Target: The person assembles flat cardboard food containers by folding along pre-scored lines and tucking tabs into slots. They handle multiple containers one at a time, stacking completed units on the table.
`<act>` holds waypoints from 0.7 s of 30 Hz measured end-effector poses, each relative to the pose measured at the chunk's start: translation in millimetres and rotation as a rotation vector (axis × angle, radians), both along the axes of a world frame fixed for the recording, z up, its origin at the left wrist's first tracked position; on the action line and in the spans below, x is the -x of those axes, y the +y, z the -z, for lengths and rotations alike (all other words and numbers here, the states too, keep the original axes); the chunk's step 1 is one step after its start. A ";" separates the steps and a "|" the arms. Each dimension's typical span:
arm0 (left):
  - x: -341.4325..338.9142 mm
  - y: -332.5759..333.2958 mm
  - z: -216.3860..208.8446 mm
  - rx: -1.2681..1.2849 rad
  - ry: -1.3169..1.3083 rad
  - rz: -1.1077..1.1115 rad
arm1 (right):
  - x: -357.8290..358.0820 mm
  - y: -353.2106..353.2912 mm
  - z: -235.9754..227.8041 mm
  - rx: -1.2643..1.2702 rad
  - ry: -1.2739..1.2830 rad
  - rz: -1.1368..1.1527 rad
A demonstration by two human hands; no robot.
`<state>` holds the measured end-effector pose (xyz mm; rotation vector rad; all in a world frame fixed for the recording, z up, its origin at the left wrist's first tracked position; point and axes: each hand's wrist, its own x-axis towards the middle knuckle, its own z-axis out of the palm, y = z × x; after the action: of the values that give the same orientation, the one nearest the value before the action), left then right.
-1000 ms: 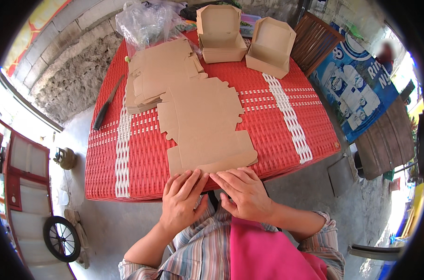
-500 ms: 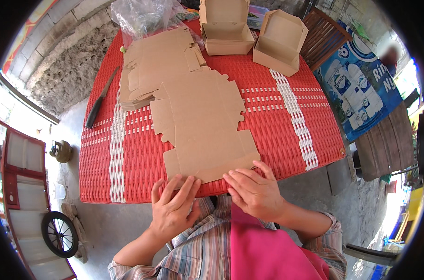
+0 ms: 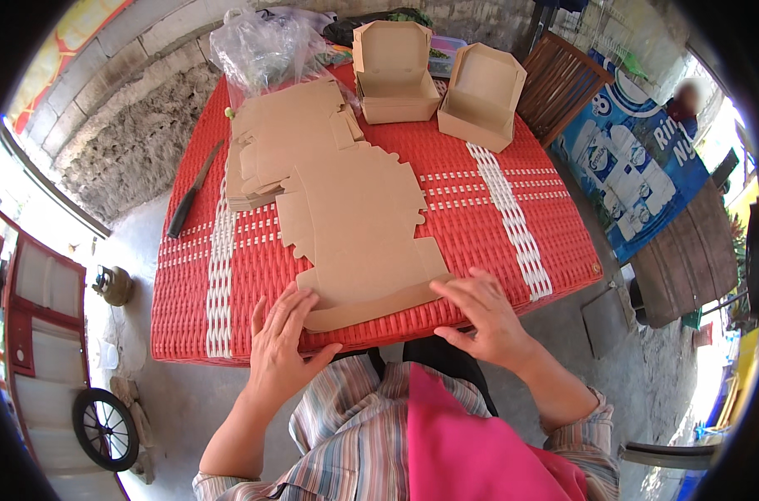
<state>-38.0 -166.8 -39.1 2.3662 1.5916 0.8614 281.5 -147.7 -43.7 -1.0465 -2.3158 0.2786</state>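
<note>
A flat brown cardboard box blank (image 3: 367, 221) lies before me, its near edge strip (image 3: 375, 309) bent up along a crease. At the strip's left end my left hand (image 3: 283, 338) rests its outstretched fingertips on the cardboard, thumb spread away. My right hand (image 3: 484, 321) touches the strip's right end with its fingertips, the thumb apart and lower down. Neither hand wraps around anything. Under the far left part of the blank is a stack of similar flat blanks (image 3: 283, 125).
Folded lidded boxes, one on the left (image 3: 396, 83) and one on the right (image 3: 481, 100), stand at the far side of the red woven table (image 3: 488, 242). A black-handled knife (image 3: 187, 200) lies left. Behind the stack sits a clear plastic bag (image 3: 267, 50). A wooden chair (image 3: 559, 88) stands far right.
Both hands have moved apart to the ends of the near edge. The edge strip, earlier lying flatter, now stands bent up. My view has shifted slightly.
</note>
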 end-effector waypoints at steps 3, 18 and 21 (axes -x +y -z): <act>11.3 1.3 5.3 -0.079 0.092 0.195 | -15.5 -0.5 -7.2 -0.037 -0.005 0.132; 26.5 3.3 2.4 -0.123 0.192 0.498 | -14.0 -9.8 7.7 0.036 -0.152 -0.163; 18.4 7.8 7.2 -0.027 -0.049 0.360 | -10.3 -1.4 7.4 0.081 -0.023 -0.148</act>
<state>-56.4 -158.9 -46.3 2.5168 1.0905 0.8564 291.8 -149.1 -51.1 -0.9219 -2.4246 0.4239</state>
